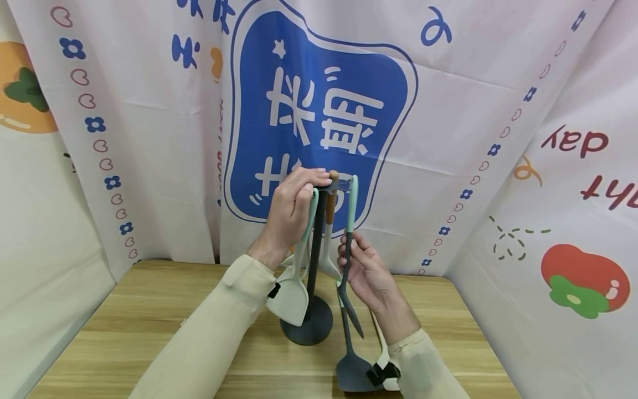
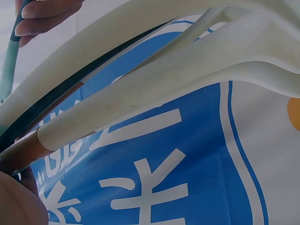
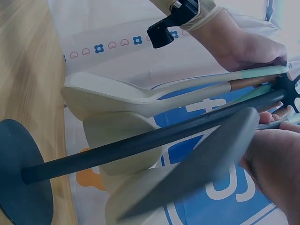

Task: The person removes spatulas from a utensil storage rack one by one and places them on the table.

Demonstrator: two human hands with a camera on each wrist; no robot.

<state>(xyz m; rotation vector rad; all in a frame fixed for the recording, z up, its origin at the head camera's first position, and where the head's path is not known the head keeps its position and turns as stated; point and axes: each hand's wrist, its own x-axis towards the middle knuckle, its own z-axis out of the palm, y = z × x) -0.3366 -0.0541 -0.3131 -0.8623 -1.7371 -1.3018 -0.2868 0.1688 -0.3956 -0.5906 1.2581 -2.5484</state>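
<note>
My left hand (image 1: 291, 205) grips the top of a dark utensil stand (image 1: 316, 249), fingers over its hook ring. My right hand (image 1: 370, 271) pinches the dark shaft of a spatula (image 1: 353, 205) below its mint handle. That handle stands upright against the ring's right side, and the grey head (image 3: 201, 164) hangs down. Beneath my left hand hangs a cream turner (image 1: 290, 299) with a mint handle. Behind the pole hangs a utensil with a brown handle (image 1: 329, 209) and cream shaft (image 2: 117, 98). More cream heads (image 3: 122, 140) show in the right wrist view.
The stand's round base (image 1: 319, 330) sits on a wood-grain table (image 1: 199, 332). A dark grey turner (image 1: 353, 372) lies in front of my right hand, beside a cream utensil (image 1: 392, 383) partly hidden by the wrist. Printed cloth (image 1: 448, 111) hangs behind and at both sides.
</note>
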